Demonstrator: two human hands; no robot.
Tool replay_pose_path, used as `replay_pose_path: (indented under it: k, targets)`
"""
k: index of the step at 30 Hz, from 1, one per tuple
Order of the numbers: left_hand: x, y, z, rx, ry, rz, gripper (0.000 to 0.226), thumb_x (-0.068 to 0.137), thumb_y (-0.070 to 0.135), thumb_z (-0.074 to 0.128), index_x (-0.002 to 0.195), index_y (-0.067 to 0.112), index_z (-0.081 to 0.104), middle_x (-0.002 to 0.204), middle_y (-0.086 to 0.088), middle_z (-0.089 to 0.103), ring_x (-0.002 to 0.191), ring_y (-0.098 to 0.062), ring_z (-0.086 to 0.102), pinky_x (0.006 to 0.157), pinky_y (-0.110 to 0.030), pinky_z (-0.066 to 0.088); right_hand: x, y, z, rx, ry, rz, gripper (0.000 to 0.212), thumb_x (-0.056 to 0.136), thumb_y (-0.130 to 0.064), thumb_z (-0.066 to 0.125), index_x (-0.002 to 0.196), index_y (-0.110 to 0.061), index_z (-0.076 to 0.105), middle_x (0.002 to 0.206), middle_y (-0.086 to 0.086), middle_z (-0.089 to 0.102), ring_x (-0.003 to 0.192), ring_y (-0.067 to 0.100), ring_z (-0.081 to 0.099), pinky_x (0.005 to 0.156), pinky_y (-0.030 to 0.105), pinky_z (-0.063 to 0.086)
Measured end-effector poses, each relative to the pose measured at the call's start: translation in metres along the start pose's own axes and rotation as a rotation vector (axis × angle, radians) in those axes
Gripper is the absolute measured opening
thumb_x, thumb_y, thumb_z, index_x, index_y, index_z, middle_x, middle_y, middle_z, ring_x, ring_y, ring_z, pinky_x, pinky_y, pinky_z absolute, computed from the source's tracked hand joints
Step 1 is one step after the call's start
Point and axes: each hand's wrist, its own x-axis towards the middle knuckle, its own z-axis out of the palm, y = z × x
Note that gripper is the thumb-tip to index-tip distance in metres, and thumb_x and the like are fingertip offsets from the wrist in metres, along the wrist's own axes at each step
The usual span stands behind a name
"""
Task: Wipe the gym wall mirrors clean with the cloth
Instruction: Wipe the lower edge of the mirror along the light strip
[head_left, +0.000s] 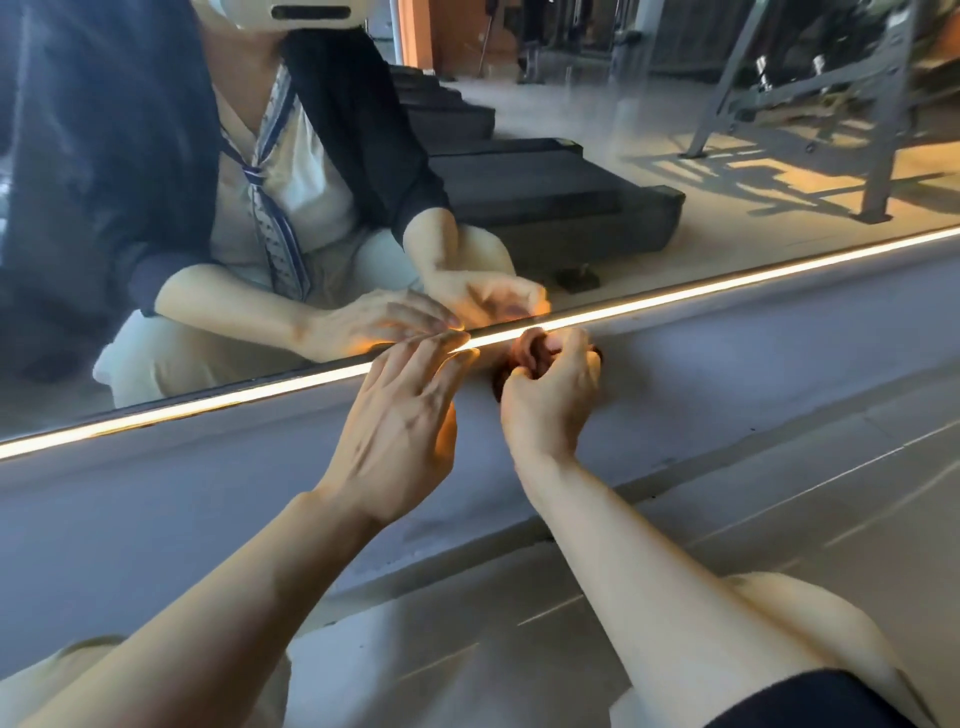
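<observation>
A: The person crouches at the foot of the large wall mirror (597, 119), whose glass shows their own reflection, dark stacked step platforms and a grey metal gym frame. Along the mirror's lower edge runs a bright, warm-lit light strip (727, 283), and below it a grey painted ledge (208, 499) slopes down to the pale tiled floor (779, 519).

B: And the cloth?

A: The small reddish-brown cloth (530, 348) is bunched in the right hand (550, 395), whose fingers curl round it and press it against the ledge just under the strip, right of centre. It sits below the glass, not on it.

B: The other hand?

A: The left hand (400, 431) has its fingers straight and held close together, the fingertips (452, 343) resting at the strip, just left of the cloth. It holds nothing.

B: What could go wrong from here?

A: Most likely the wiping stays on the ledge and strip, so the bottom band of glass is missed. The cloth is also wadded tight, so little of its surface meets the surface; that tends to smear rather than lift dirt. The bare left fingertips so near the glass could leave fresh prints on it. And hazy patches farther up the mirror suggest much is left to clean, which a crouched reach will not cover.
</observation>
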Motion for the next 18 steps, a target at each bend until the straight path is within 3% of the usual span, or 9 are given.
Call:
replay_pose_path:
  k: [2, 3, 6, 8, 12, 13, 15, 17, 18]
  targets:
    - [-0.003, -0.007, -0.007, -0.022, -0.005, 0.016, 0.052, 0.076, -0.007, 0.065, 0.128, 0.002, 0.060, 0.126, -0.018, 0.058, 0.109, -0.036, 0.052, 0.099, -0.037, 0.034, -0.013, 0.000, 0.007, 0.019, -0.078, -0.038, 0.027, 0.083, 0.009, 0.057, 0.100, -0.011, 0.061, 0.109, 0.004, 0.058, 0.098, 0.020, 0.059, 0.090, 0.039, 0.054]
    - [-0.005, -0.011, -0.010, -0.029, -0.010, 0.025, 0.050, 0.078, -0.004, 0.062, 0.127, 0.002, 0.060, 0.123, -0.017, 0.058, 0.106, -0.036, 0.051, 0.097, -0.036, 0.034, -0.012, -0.002, 0.007, 0.045, -0.018, -0.042, 0.024, 0.083, 0.007, 0.059, 0.098, -0.011, 0.063, 0.106, 0.006, 0.061, 0.097, 0.021, 0.059, 0.090, 0.040, 0.053]
    - [-0.014, -0.022, -0.020, -0.034, -0.028, 0.037, 0.052, 0.076, -0.004, 0.067, 0.126, 0.002, 0.058, 0.119, -0.016, 0.058, 0.103, -0.034, 0.050, 0.094, -0.035, 0.035, 0.013, -0.013, -0.004, 0.108, 0.361, 0.025, 0.023, 0.090, 0.003, 0.059, 0.109, -0.007, 0.064, 0.113, 0.012, 0.060, 0.103, 0.021, 0.056, 0.089, 0.017, 0.039]
    - [-0.021, -0.028, -0.026, -0.036, -0.039, 0.040, 0.058, 0.073, -0.005, 0.072, 0.128, 0.001, 0.057, 0.122, -0.016, 0.058, 0.106, -0.036, 0.052, 0.096, -0.037, 0.036, 0.029, -0.016, -0.008, 0.090, 0.451, 0.026, 0.025, 0.094, 0.002, 0.055, 0.116, -0.004, 0.063, 0.120, 0.015, 0.053, 0.109, 0.023, 0.053, 0.083, 0.009, 0.029]
    - [-0.031, -0.042, -0.037, -0.036, -0.066, 0.062, 0.061, 0.073, -0.004, 0.073, 0.132, 0.001, 0.056, 0.127, -0.017, 0.057, 0.112, -0.037, 0.053, 0.100, -0.037, 0.034, -0.007, -0.014, 0.021, -0.151, 0.312, -0.295, 0.015, 0.088, 0.007, 0.062, 0.100, -0.001, 0.065, 0.117, 0.019, 0.055, 0.108, 0.034, 0.058, 0.094, 0.026, 0.042]
    - [-0.033, -0.045, -0.039, -0.035, -0.074, 0.070, 0.061, 0.073, -0.004, 0.073, 0.132, 0.000, 0.056, 0.126, -0.018, 0.057, 0.111, -0.038, 0.054, 0.100, -0.037, 0.034, -0.021, -0.013, 0.026, -0.186, 0.275, -0.388, 0.015, 0.086, 0.008, 0.064, 0.098, -0.001, 0.066, 0.112, 0.016, 0.056, 0.104, 0.029, 0.058, 0.092, 0.025, 0.044]
    - [-0.036, -0.049, -0.040, -0.041, -0.087, 0.084, 0.062, 0.073, -0.005, 0.072, 0.132, 0.001, 0.056, 0.126, -0.018, 0.057, 0.110, -0.038, 0.054, 0.099, -0.037, 0.035, -0.035, -0.011, 0.025, -0.224, 0.140, -0.471, 0.016, 0.086, 0.006, 0.067, 0.098, -0.004, 0.068, 0.107, 0.006, 0.054, 0.097, 0.015, 0.053, 0.084, 0.009, 0.040]
    - [-0.039, -0.052, -0.043, -0.056, -0.091, 0.105, 0.062, 0.073, -0.005, 0.072, 0.133, 0.002, 0.056, 0.129, -0.016, 0.056, 0.111, -0.036, 0.053, 0.100, -0.036, 0.035, -0.028, -0.015, 0.017, -0.211, 0.087, -0.418, 0.017, 0.088, 0.004, 0.065, 0.101, -0.006, 0.070, 0.106, 0.002, 0.055, 0.095, 0.013, 0.054, 0.076, 0.001, 0.035]
    - [-0.040, -0.053, -0.044, -0.062, -0.090, 0.110, 0.061, 0.073, -0.005, 0.072, 0.132, 0.002, 0.057, 0.130, -0.015, 0.056, 0.112, -0.035, 0.053, 0.100, -0.036, 0.035, -0.020, -0.018, 0.012, -0.192, 0.143, -0.359, 0.018, 0.090, 0.003, 0.064, 0.103, -0.007, 0.070, 0.108, 0.005, 0.058, 0.098, 0.018, 0.056, 0.074, 0.002, 0.034]
